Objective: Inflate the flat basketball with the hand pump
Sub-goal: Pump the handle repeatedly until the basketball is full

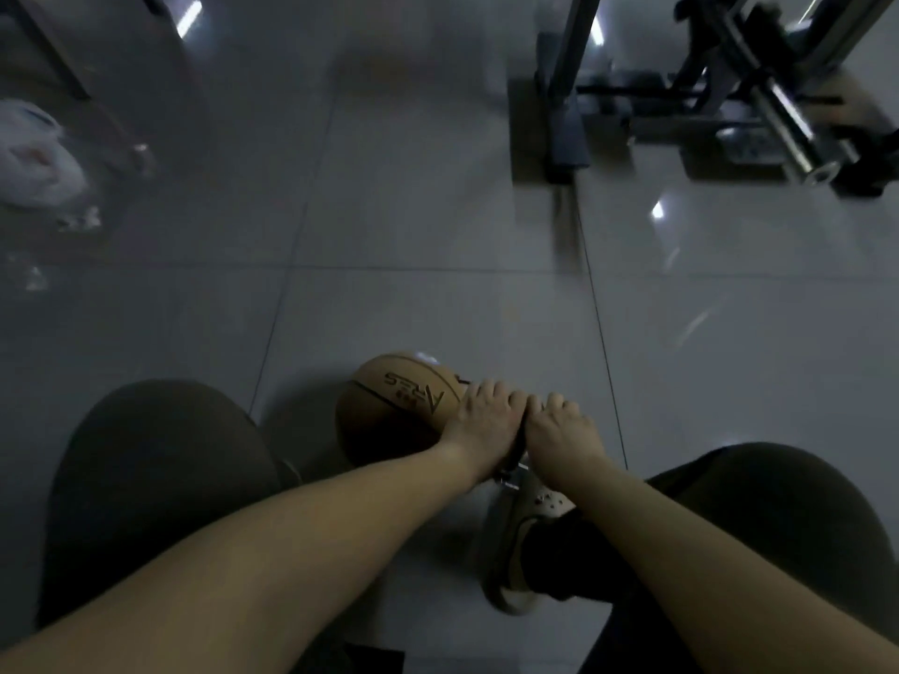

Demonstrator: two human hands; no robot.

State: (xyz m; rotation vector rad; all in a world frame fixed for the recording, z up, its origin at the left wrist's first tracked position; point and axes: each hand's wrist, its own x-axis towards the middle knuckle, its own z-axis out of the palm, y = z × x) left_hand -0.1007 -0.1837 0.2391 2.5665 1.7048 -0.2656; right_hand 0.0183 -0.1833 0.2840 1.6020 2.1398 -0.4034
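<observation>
The basketball [394,406], tan with dark seams and printed lettering, sits on the grey tiled floor [413,235] between the person's knees. Just right of the basketball, the left hand [479,420] and right hand [559,428] lie side by side, touching, their fingers curled down and holding the handle of the hand pump [512,471]; only a dark strip and a metal bit of it show between and below the hands. The left hand's fingertips overlap the basketball's right edge. Below-right of the basketball is a tan shoe [511,552]. Far above-right of the basketball stands a metal frame [729,90]; far above-left lies a white plastic bag [34,153]
</observation>
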